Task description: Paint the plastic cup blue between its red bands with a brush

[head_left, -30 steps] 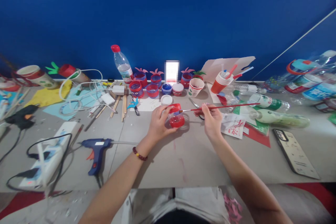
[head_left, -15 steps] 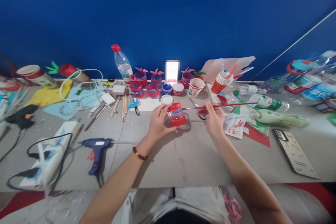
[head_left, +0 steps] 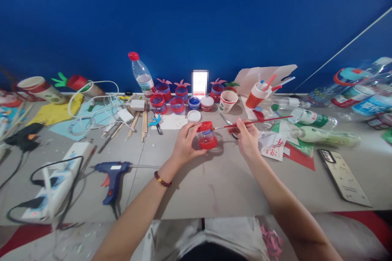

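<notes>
The left hand (head_left: pixel 183 142) has its thumb and fingers curled around the side of a clear plastic pot (head_left: pixel 208 140). They pinch it from one side, likely so it does not wobble and its other side stays open to the brush (head_left: pixel 260 121). The pot is round and see-through in the middle, with shiny red at its top and bottom and a blue-purple band near the top. I cannot tell if its bottom touches the table (head_left: pixel 183 200).

The right hand (head_left: pixel 248 138) has its fingertips closed on the thin red handle, a bit like holding a pencil. That seems a good way to make small, soft strokes. The long, smooth stick pokes out past the fingers on the far side, and the tip points at the blue-purple band, at or very near it.

Just past the left fingers lies a flat, round white lid (head_left: pixel 194 116). Behind it is a little jar of blue paint (head_left: pixel 194 104), maybe put there so the brush can reach it easily. Metal scissors (head_left: pixel 226 120) lie just beyond the right fingers, with a paper cup (head_left: pixel 228 102) behind them.
</notes>
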Available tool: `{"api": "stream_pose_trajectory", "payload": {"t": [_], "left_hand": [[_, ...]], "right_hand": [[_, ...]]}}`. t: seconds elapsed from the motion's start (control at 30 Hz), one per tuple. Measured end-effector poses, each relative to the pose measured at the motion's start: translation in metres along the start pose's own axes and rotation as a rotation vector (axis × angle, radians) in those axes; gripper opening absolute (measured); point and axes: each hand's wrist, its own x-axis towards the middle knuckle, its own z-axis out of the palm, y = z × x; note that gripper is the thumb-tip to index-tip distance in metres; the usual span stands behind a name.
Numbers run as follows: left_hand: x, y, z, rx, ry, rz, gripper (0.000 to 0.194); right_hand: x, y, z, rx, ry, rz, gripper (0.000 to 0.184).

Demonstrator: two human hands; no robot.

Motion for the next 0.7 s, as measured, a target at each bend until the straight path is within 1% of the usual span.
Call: {"api": "stream_pose_trajectory", "payload": {"t": [0.13, 0.27, 0.37, 0.5, 0.57, 0.7], "left_hand": [[0.001, -0.001, 0.000, 0.002, -0.010, 0.003, 0.087], [0.000, -0.001, 0.000, 0.000, -0.002, -0.013, 0.086], [0.000, -0.001, 0.000, 0.001, 0.009, -0.043, 0.084], [-0.001, -0.001, -0.001, 0.040, 0.022, -0.069, 0.087], [-0.001, 0.000, 0.000, 0.060, 0.033, -0.077, 0.086], [-0.002, 0.001, 0.000, 0.084, 0.038, -0.084, 0.082]], "right_hand": [[0.001, -0.002, 0.000, 0.001, 0.015, 0.014, 0.043], [0.004, -0.003, -0.001, -0.022, 0.042, 0.006, 0.042], [0.006, -0.002, -0.003, -0.039, 0.065, -0.025, 0.040], [0.007, 0.000, -0.006, -0.016, 0.081, -0.073, 0.037], [0.005, 0.002, -0.006, 0.006, 0.061, -0.074, 0.036], [-0.005, 0.006, -0.002, -0.005, -0.057, -0.060, 0.034]]}}
